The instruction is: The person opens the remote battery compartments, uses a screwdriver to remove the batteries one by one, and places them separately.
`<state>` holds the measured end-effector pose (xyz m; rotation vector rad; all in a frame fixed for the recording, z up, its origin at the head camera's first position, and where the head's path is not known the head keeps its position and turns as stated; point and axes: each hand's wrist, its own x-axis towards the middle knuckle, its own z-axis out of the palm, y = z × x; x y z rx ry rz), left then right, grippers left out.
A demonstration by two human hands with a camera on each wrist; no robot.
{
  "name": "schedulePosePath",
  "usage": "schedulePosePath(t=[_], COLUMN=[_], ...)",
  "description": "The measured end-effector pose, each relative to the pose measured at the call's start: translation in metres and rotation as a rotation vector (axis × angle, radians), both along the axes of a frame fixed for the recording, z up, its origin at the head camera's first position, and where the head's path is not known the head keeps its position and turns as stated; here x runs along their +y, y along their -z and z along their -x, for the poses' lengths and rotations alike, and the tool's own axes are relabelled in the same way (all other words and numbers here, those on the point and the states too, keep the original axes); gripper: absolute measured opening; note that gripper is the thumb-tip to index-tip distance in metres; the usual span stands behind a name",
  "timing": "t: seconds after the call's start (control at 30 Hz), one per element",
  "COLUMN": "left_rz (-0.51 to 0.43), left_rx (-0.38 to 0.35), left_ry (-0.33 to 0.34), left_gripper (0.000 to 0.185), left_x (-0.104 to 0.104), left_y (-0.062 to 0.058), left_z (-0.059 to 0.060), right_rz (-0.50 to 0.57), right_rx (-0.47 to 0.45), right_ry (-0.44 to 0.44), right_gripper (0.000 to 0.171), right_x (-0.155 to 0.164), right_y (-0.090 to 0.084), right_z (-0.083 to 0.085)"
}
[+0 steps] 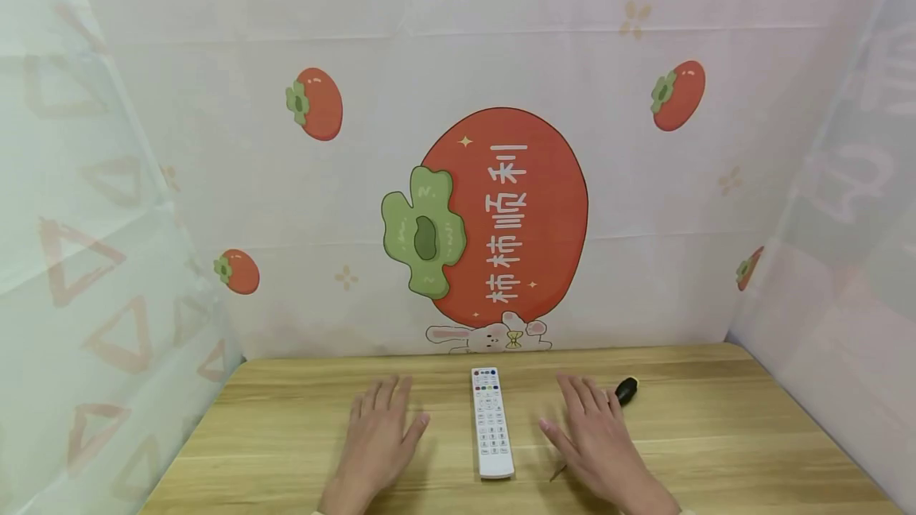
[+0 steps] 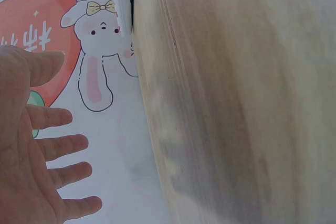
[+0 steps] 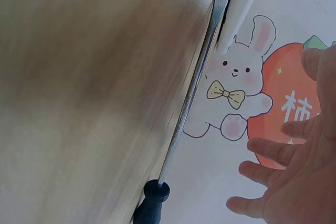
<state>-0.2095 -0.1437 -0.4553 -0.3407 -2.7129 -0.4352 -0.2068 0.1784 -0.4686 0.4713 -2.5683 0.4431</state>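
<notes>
A white remote control [image 1: 491, 424] with several rows of buttons lies lengthwise on the wooden table between the two hands. To its left is my left hand [image 1: 381, 437], fingers extended and holding nothing. My right hand [image 1: 597, 439] is on the other side, its fingers also spread, with nothing gripped. Under or behind that hand lies a flathead screwdriver; its black handle [image 1: 626, 392] shows past the fingers and its tip near the thumb, the middle being hidden in the head view. The right wrist view shows the screwdriver's metal shaft [image 3: 188, 106] and flat blade whole.
The wooden table [image 1: 716, 435] ends at a white backdrop cloth [image 1: 322, 197] printed with persimmons and a rabbit. Pale cloth sheets [image 1: 93, 261] hang along the left and right sides.
</notes>
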Motion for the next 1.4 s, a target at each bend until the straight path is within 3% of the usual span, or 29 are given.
schedulePosePath(t=[0.13, 0.37, 0.47, 1.17, 1.4], left_rz=[-0.016, -0.026, -0.028, -0.069, -0.06], left_rx=[0.004, -0.019, -0.028, -0.15, -0.189], left_ry=[0.014, 0.034, 0.038, 0.134, 0.139], left_gripper=[0.057, 0.059, 0.06, 0.057, 0.056], left_x=[0.002, 0.01, 0.013, 0.045, 0.06], left_y=[0.001, 0.001, 0.002, -0.001, -0.004], left_z=[0.0, 0.0, 0.0, 0.004, 0.006], right_rz=[-0.002, 0.032, 0.039, -0.01, -0.007], right_rx=[-0.025, -0.191, -0.222, -0.246, -0.256], right_ry=[-0.009, 0.022, 0.024, 0.032, 0.034], right_gripper=[0.067, 0.066, 0.064, 0.048, 0.043], right_x=[-0.001, -0.006, -0.007, -0.012, -0.012], right_y=[0.0, -0.002, -0.003, -0.008, -0.01], right_z=[0.0, 0.0, 0.0, -0.001, -0.003])
